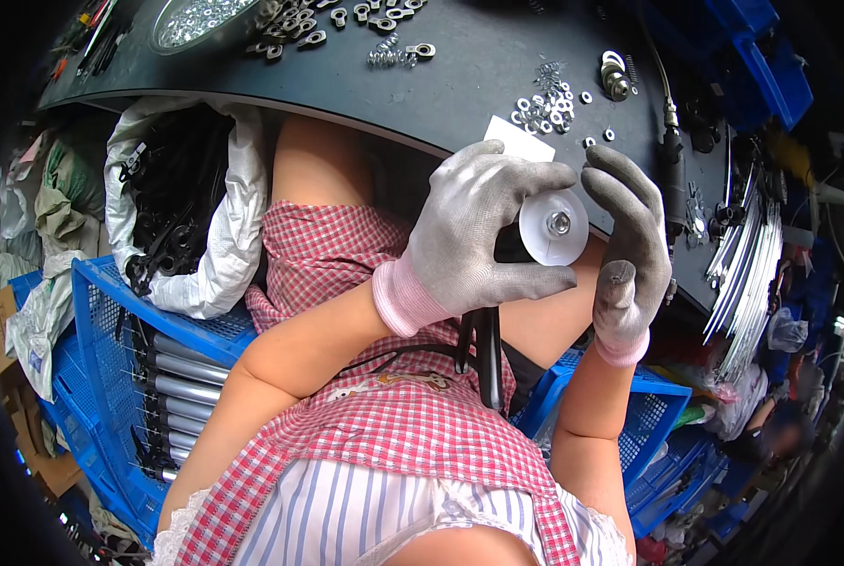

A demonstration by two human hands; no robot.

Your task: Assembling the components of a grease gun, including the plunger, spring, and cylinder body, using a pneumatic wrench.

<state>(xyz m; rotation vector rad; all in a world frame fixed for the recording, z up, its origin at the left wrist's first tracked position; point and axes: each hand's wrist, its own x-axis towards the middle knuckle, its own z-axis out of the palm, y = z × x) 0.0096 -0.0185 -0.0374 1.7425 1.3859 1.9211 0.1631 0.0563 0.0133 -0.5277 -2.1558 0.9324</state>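
Above my lap, my left hand [483,226], in a grey-white glove with a pink cuff, curls its fingers and thumb around a translucent white round plastic piece [541,249] with a metal nut or bolt end at its centre. Just right of it, my right hand [629,241], gloved alike, has its fingers curved and apart, with nothing seen in them. Two black bars [489,358] hang below my left hand; whether they join the round piece is hidden. A white flat-sided piece [519,140] shows behind my left fingers.
On the dark table [478,71] ahead lie small washers [546,111], metal eye-shaped parts [299,24], springs [391,57] and a bowl of small metal parts [200,21]. A cable-fed tool [672,160] and thin metal rods [747,264] lie right. A white sack [228,255] and blue crate [106,292] stand left.
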